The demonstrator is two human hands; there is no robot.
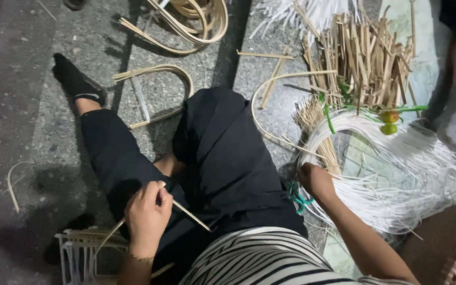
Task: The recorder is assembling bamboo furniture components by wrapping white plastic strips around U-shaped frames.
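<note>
Our right hand (pixel 315 179) sinks its hidden grip into the white plastic strip coil (pixel 397 174), state unclear; our left hand (pixel 146 211) clamps a thin bamboo sliver (pixel 191 215) jutting rightward.

No packages, labels, signs or screens showed anywhere in the view.
</note>
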